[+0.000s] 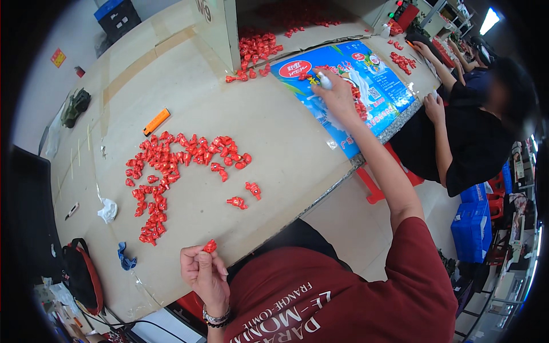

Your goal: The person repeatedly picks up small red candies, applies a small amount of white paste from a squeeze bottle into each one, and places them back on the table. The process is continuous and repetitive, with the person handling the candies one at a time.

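Near the table's front edge, my left hand [206, 277] pinches a small red plastic piece [210, 246] between thumb and fingers. My right hand [338, 98] reaches over a blue printed sheet [303, 102] at the far right, fingers curled. A rounded white thing [325, 82] shows at its fingertips; whether it is held or worn there I cannot tell. More red pieces [359, 102] lie on the sheet, partly behind that hand. Left of centre spreads a loose pile of similar red pieces [166, 157], with two single ones [237, 202] nearer me.
Beyond the pile lies an orange-handled tool [156, 122]. A crumpled white tissue [107, 210], a blue scrap [126, 256] and a black-and-red pouch [83, 274] sit at left. An upright panel [220, 31] stands before another red heap [257, 46]. A co-worker [480, 126] sits at right.
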Motion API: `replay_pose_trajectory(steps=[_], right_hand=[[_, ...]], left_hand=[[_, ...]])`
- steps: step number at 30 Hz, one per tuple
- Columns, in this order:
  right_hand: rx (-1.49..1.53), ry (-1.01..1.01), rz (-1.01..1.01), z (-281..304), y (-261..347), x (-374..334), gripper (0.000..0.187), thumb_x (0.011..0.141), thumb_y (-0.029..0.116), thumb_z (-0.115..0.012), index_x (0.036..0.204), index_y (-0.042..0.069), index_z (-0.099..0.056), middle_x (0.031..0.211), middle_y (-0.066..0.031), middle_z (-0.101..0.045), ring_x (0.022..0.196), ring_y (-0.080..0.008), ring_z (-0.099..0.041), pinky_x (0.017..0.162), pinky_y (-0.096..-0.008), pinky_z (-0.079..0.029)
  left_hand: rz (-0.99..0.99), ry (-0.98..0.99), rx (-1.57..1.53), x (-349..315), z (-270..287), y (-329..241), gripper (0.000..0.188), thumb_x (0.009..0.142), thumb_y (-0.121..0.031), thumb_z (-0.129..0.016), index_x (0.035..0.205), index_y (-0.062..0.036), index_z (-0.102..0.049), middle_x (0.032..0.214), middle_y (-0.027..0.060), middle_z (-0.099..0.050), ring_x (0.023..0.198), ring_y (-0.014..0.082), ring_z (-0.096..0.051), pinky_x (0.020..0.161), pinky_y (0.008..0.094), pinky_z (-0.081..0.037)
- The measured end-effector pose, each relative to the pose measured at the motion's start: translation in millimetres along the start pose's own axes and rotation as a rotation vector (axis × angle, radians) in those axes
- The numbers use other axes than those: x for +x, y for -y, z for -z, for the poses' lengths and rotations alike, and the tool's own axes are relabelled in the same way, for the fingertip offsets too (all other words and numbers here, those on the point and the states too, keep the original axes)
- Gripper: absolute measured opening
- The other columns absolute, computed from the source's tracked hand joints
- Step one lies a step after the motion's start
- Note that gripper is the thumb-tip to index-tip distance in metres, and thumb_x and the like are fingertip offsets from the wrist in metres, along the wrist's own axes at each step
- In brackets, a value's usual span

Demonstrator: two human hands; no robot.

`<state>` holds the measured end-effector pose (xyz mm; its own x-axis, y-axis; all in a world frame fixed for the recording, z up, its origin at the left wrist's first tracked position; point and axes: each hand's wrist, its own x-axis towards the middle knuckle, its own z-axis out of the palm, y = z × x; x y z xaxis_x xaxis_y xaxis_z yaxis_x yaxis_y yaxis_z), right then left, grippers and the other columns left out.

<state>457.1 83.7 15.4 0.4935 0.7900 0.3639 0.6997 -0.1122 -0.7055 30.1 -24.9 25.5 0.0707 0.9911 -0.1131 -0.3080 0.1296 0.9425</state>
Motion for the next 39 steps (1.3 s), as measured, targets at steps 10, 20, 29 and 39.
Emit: replay_pose_trajectory(steps=[10, 20, 29, 39], right_hand=[[0.176, -0.079, -0.008, -1.4, 2.0, 22.6, 0.032, 0.075, 0.014, -0.070, 0.106, 0.006, -0.067, 0.086, -0.0111, -0.068, 0.081, -0.0164, -0.063, 0.075, -0.0309, -0.048], [0.157, -0.044, -0.023, -7.1, 31.9, 6.4, 0.030, 0.078, 0.011, -0.068, 0.108, 0.007, -0.067, 0.101, -0.0070, -0.067, 0.094, -0.0147, -0.060, 0.085, -0.0281, -0.045], [0.646, 0.306, 0.021, -27.7, 128.6, -113.1, 0.021, 0.085, 0.004, -0.062, 0.105, -0.001, -0.063, 0.107, -0.0096, -0.065, 0.097, -0.0149, -0.061, 0.085, -0.0268, -0.048], [0.616, 0.324, 0.007, -48.9, 136.8, -138.2, 0.018, 0.079, 0.000, -0.062, 0.097, 0.001, -0.066, 0.095, -0.0077, -0.066, 0.085, -0.0131, -0.062, 0.079, -0.0269, -0.049]], left_hand=[[-0.009, -0.009, -0.013, -1.4, 0.0, 0.4, 0.015, 0.094, -0.017, -0.057, 0.094, -0.0035, -0.050, 0.075, 0.0068, -0.059, 0.042, 0.0070, -0.043, 0.035, 0.0168, -0.029], [0.045, 0.001, -0.017, 6.5, -4.0, -2.7, 0.012, 0.095, -0.015, -0.054, 0.095, -0.0032, -0.051, 0.078, 0.0066, -0.060, 0.044, 0.0060, -0.044, 0.036, 0.0166, -0.030], [-0.166, 0.242, 0.543, 35.2, -23.6, 1.9, 0.007, 0.090, -0.006, -0.059, 0.090, 0.0014, -0.057, 0.076, 0.0047, -0.064, 0.052, 0.0071, -0.053, 0.047, 0.0198, -0.039], [-0.304, 0.219, 0.855, 50.1, -32.7, -2.7, 0.011, 0.082, -0.007, -0.066, 0.087, 0.0003, -0.060, 0.058, 0.0086, -0.061, 0.048, 0.0132, -0.055, 0.049, 0.0262, -0.041]])
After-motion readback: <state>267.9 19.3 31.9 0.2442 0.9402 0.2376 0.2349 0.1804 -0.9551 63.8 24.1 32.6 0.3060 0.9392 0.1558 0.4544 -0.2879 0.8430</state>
